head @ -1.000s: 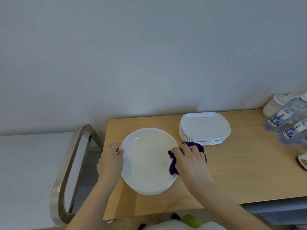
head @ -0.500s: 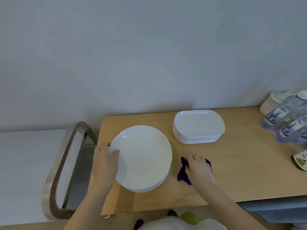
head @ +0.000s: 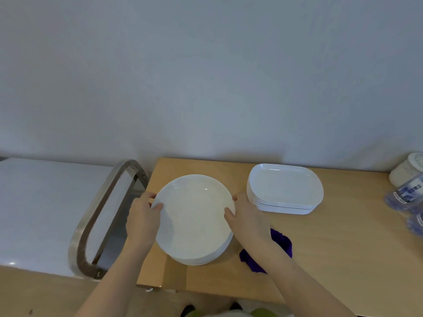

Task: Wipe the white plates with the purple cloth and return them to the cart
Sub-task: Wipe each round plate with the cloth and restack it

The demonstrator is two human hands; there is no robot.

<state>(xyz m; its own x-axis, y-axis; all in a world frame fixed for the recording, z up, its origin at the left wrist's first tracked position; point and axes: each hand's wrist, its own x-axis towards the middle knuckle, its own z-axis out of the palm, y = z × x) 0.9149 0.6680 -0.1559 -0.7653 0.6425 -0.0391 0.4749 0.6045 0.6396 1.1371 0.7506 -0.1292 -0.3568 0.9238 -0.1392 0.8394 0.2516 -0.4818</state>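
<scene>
both hands, left hand (head: 143,219) and right hand (head: 248,218), grip opposite rims of the top round plate (head: 194,216); the cart (head: 103,216) lies just left, nearer the left hand.

Left hand (head: 142,219) and right hand (head: 248,217), fingers curled, gripping.
</scene>
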